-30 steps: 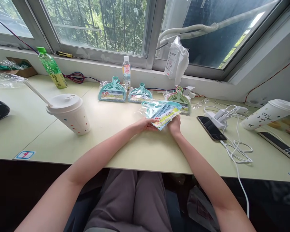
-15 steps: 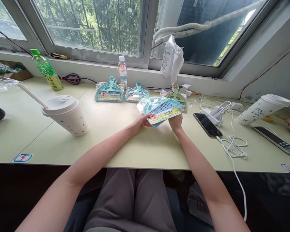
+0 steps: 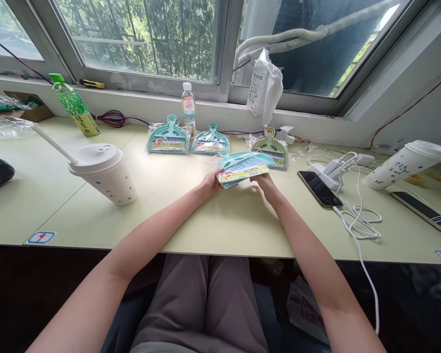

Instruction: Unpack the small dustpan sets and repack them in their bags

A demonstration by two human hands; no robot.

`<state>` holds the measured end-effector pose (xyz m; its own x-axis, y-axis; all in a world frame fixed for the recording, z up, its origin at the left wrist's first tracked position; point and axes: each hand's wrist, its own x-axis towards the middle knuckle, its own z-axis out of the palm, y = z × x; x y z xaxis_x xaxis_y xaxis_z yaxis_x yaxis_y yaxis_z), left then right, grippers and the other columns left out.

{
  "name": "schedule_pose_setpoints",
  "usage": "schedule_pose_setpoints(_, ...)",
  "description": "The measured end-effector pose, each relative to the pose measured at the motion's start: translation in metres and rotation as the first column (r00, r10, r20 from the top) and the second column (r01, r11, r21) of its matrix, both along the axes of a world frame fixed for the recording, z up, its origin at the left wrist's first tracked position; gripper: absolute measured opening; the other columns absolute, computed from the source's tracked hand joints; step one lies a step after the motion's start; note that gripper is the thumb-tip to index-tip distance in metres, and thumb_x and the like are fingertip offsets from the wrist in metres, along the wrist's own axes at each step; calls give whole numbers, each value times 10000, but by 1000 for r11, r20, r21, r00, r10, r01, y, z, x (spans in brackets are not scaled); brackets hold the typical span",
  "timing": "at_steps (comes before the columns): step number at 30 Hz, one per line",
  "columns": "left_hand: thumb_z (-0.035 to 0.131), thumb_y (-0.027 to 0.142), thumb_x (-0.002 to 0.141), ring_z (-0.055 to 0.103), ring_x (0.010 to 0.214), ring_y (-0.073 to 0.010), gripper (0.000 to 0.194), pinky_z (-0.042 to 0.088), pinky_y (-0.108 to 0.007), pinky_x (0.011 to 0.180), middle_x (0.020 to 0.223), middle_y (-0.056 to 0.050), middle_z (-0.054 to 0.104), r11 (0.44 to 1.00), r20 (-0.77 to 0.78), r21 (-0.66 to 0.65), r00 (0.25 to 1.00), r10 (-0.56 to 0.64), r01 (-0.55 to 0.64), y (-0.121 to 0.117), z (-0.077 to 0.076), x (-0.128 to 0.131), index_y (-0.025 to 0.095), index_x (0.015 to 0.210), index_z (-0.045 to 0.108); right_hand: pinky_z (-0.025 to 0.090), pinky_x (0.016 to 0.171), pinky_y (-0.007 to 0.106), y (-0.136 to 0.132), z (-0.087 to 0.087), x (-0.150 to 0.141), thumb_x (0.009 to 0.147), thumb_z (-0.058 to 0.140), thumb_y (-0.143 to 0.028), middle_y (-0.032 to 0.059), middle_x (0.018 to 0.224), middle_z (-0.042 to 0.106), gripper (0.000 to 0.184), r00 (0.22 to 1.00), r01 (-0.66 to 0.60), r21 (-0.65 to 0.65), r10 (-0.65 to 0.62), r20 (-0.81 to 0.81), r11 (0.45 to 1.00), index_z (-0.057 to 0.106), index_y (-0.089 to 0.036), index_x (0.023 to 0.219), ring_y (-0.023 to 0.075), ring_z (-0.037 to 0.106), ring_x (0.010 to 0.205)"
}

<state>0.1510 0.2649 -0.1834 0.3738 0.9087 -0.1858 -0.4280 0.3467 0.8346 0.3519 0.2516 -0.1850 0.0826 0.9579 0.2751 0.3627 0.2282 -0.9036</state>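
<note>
Desk (image 3: 51,206), back row: two teal bagged dustpans (image 3: 168,137) (image 3: 210,142) and one green bagged dustpan (image 3: 270,149). Upright water bottle (image 3: 188,108) just behind the teal pair. Green-capped bottle (image 3: 75,105) tilted at far left. Polka-dot paper cup (image 3: 105,174), white lid, left of centre. At right: smartphone (image 3: 319,189) face up, touching white charging cable (image 3: 358,215); second white cup (image 3: 406,164) farther right, tilted.

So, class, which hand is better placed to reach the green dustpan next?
Probably the right hand. It is at the near edge of the bagged teal dustpan, almost directly below the green dustpan, while the left hand is further away on the teal dustpan's other side.
</note>
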Motion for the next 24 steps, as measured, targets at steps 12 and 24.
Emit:
schedule_pose_setpoints(12,467,214,872,709,861,-260,430,593,-410,794,1010,-154,716,995,71,-42,993,95,-92,12,0,-11,69,1275,513,394,627,300,-2,-2,-6,774,574,-650,68,946,591,449,933,125,301,-215,287,945,646,-207,756,163,502,697)
schedule_pose_setpoints(24,468,208,872,707,816,-240,366,596,-365,739,948,-138,721,985,50,-54,984,169,-166,8,3,-8,57,1194,554,441,692,307,-1,1,-5,802,495,-547,58,874,670,407,990,123,111,-130,56,986,679,-189,861,177,598,756)
